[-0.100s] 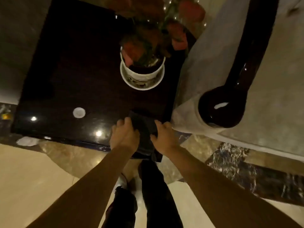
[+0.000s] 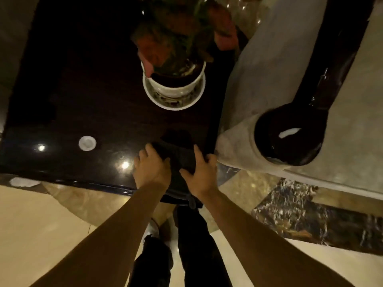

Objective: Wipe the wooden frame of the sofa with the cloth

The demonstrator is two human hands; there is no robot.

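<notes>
The dark folded cloth (image 2: pixel 180 157) lies on the glossy black table (image 2: pixel 72 83), at its near edge and close to the corner beside the sofa. One end hangs over the edge towards the person's legs. Both hands are on it, set apart with the cloth showing between them. The left hand (image 2: pixel 152 169) sits at the cloth's left side with its fingers bent over the fabric, seemingly gripping a fold. The right hand (image 2: pixel 200 176) lies flatter, with its fingers stretched out and pressing on the cloth's right side.

The cloth looks light, soft and limp, so it will probably sag and unfold if lifted by one corner. Gathering it into a pad in the palm should give a firmer wiping face. On the polished table it is likely to slide easily, so pinching through the folds seems safer than dragging it.

The glossy dark-brown wooden frame (image 2: pixel 275 148) of the pale grey upholstered sofa (image 2: pixel 269 59) lies just to the right and is not yet touched. It is a rounded knob at the arm's front end with a long rail running back from it. The frame looks hard, rigid and slick, so the cloth should glide over it, wrapped around the curve.

A white ceramic plant pot on a saucer (image 2: pixel 174 90) stands further back on the table. It looks breakable and is best left alone.
</notes>
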